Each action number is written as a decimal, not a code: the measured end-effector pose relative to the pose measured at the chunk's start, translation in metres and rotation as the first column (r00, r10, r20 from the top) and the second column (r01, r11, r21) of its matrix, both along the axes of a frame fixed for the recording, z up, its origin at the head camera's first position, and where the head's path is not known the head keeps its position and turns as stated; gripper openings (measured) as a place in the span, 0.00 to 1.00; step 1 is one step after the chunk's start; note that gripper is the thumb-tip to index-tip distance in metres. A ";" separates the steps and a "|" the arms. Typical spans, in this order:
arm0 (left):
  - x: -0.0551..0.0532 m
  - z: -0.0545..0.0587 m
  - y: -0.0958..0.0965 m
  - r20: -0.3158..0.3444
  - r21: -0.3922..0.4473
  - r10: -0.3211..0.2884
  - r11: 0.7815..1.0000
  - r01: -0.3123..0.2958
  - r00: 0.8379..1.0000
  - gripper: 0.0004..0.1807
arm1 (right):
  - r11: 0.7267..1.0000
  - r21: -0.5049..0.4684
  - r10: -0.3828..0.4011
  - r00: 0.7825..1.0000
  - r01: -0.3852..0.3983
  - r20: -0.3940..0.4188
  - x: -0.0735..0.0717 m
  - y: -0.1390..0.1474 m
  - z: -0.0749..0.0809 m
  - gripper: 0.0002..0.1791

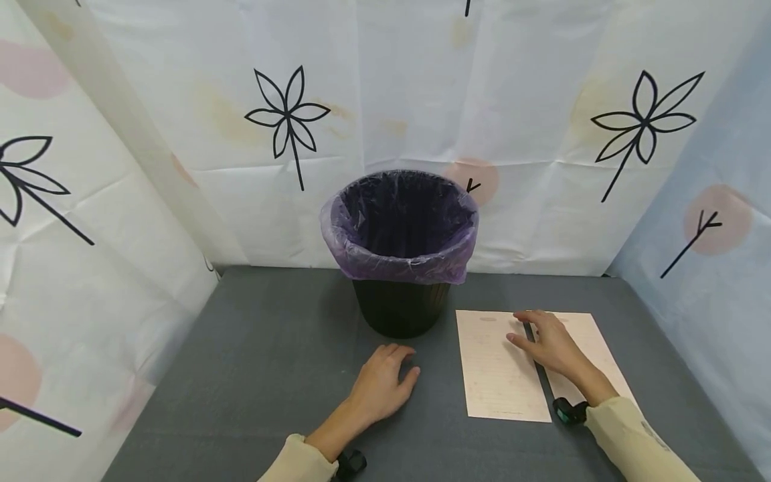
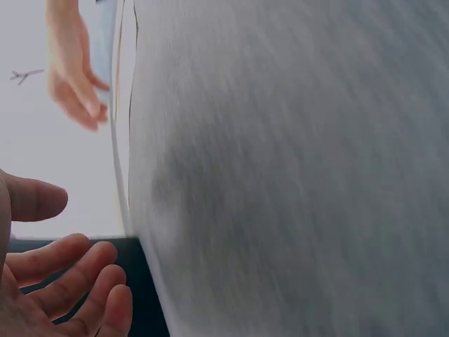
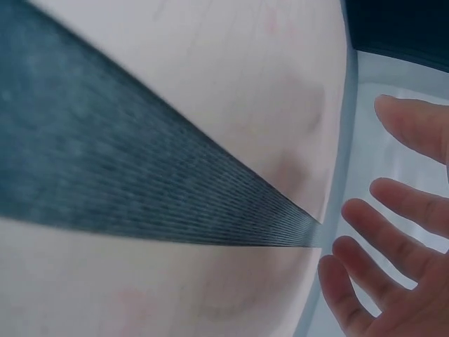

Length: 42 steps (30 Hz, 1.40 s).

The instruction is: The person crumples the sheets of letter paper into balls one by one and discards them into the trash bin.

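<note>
We see the right hand (image 1: 547, 343) loosely spread above two peach stationery sheets (image 1: 496, 375) side by side on the grey table (image 1: 259, 361), and the left hand (image 1: 381, 383), fingers relaxed, before the purple-lined trash bin (image 1: 399, 304).

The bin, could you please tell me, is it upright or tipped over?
Upright: the dark bin stands on its base on the grey table, its opening facing up.

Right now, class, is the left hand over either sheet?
No: in the head view the left hand is over the table, with both sheets off to its right.
</note>
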<state>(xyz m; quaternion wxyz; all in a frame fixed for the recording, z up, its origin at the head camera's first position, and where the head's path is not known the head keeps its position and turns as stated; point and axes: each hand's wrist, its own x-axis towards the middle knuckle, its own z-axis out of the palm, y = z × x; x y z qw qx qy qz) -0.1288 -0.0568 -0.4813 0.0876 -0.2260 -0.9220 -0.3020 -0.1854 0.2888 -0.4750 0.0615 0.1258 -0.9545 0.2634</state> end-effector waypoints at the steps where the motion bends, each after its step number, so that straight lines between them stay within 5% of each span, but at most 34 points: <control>1: 0.000 0.000 0.004 0.010 -0.002 -0.015 1.000 0.015 1.000 0.15 | 1.000 0.005 -0.001 1.000 0.001 -0.003 -0.001 0.000 -0.001 0.28; 13: 0.005 -0.004 0.052 0.168 -0.018 -0.137 0.990 0.142 0.976 0.23 | 0.998 0.065 0.008 0.999 -0.010 0.033 -0.020 0.005 -0.004 0.29; 23: 0.008 -0.010 0.081 0.201 -0.190 -0.101 0.972 0.140 0.974 0.38 | 0.996 0.074 0.033 0.996 -0.039 0.082 -0.032 0.010 -0.006 0.31; 42: 0.005 -0.011 0.090 0.165 -0.266 -0.009 0.963 0.054 0.986 0.40 | 0.993 0.116 0.026 0.997 -0.035 0.077 -0.033 0.005 -0.004 0.31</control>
